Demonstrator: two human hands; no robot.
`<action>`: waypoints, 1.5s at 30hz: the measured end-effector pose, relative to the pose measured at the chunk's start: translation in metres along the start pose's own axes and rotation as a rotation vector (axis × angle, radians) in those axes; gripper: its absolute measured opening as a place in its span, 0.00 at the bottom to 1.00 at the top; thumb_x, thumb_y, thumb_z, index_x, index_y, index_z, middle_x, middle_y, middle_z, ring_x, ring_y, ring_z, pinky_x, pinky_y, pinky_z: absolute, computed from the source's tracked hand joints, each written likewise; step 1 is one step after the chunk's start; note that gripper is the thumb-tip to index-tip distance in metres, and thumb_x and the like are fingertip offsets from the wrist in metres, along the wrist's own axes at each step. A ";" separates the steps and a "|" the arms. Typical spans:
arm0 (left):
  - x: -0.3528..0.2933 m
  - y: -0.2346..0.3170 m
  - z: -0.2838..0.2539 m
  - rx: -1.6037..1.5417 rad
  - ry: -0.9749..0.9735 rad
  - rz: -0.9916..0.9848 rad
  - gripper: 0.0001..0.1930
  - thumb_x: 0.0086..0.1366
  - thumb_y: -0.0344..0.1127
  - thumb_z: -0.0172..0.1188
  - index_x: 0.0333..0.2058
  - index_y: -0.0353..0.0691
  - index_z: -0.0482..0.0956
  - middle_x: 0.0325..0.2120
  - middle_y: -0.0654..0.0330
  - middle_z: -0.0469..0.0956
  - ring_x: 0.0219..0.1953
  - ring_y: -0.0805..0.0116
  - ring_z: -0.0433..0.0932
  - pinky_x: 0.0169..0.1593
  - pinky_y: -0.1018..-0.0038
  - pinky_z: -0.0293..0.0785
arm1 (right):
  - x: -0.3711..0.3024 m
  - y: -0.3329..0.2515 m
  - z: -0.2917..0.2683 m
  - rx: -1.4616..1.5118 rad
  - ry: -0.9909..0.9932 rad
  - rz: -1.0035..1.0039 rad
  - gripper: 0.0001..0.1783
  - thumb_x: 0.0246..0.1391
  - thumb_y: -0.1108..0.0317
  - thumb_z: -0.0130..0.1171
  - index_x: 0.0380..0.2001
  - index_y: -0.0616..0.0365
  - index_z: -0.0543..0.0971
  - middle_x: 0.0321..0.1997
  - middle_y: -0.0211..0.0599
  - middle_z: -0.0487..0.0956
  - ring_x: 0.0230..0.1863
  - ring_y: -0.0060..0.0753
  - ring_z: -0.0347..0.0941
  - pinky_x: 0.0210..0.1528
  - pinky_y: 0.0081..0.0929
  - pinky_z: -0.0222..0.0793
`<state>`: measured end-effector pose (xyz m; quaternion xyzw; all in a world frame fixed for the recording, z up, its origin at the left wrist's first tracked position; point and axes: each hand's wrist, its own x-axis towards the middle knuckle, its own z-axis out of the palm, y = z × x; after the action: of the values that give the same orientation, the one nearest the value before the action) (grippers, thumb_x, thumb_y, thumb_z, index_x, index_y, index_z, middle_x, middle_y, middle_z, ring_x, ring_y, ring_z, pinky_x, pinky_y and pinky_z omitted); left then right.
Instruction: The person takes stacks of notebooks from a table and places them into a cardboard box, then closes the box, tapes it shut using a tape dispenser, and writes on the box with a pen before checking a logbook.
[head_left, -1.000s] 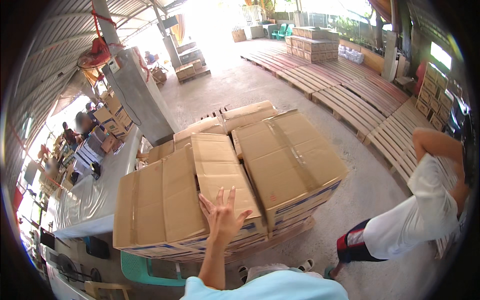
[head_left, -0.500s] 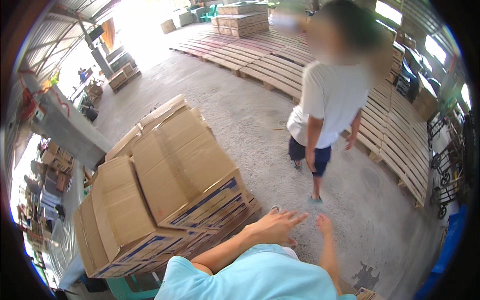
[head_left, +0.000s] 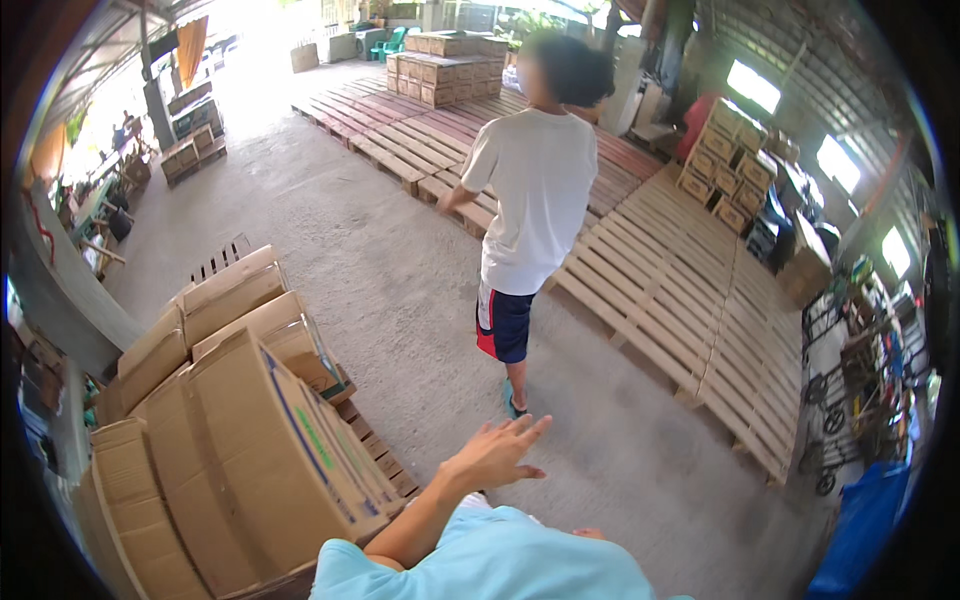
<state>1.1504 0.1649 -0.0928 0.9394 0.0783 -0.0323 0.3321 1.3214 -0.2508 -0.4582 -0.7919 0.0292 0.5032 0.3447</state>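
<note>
My left hand (head_left: 497, 456) reaches forward in front of my light blue shirt, fingers spread, holding nothing. Only a sliver of my right hand (head_left: 588, 533) shows past the shirt; its fingers are hidden. Left of my left arm is a stack of large brown cardboard boxes (head_left: 230, 440), the top one closed with tape along the middle. The stack rests on a wooden pallet (head_left: 378, 452). A person in a white T-shirt (head_left: 540, 190) and dark shorts stands a few steps ahead, turned mostly away from me.
Low wooden pallets (head_left: 640, 290) cover the floor ahead and to the right. On them stand a block of cartons (head_left: 445, 75) and a stack of boxes (head_left: 728, 165). Hand trucks (head_left: 825, 420) and a blue sheet (head_left: 862, 525) are along the right edge. A concrete pillar (head_left: 75, 290) stands left.
The view has shifted rightward and I am further along the box stack. The person ahead has turned away from me. My right hand has dropped mostly out of sight; my left stays extended.
</note>
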 end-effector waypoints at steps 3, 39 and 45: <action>0.036 -0.049 -0.050 -0.207 0.171 0.005 0.46 0.59 0.56 0.61 0.69 0.47 0.48 0.64 0.40 0.57 0.64 0.41 0.60 0.62 0.41 0.55 | 0.063 -0.140 -0.040 -0.103 0.095 -0.089 0.19 0.53 0.56 0.64 0.45 0.53 0.80 0.36 0.34 0.82 0.31 0.30 0.79 0.32 0.35 0.73; 0.181 -0.844 -0.215 -0.914 0.328 -1.792 0.31 0.56 0.57 0.62 0.45 0.31 0.77 0.41 0.45 0.79 0.46 0.52 0.78 0.50 0.60 0.72 | 0.606 -1.340 0.649 -1.214 0.003 -1.570 0.28 0.56 0.40 0.53 0.40 0.52 0.84 0.29 0.48 0.82 0.32 0.45 0.81 0.39 0.37 0.77; 0.172 -1.006 -0.312 -1.213 0.742 -1.799 0.29 0.55 0.56 0.65 0.43 0.34 0.78 0.40 0.49 0.78 0.44 0.56 0.77 0.47 0.61 0.72 | 0.661 -1.394 0.711 -1.189 -0.559 -0.372 0.25 0.60 0.44 0.54 0.38 0.58 0.81 0.24 0.42 0.80 0.19 0.35 0.76 0.22 0.37 0.74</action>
<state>1.1528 1.1547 -0.4927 0.1805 0.8173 0.0640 0.5434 1.6424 1.4170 -0.4599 -0.6788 -0.4789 0.5518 -0.0736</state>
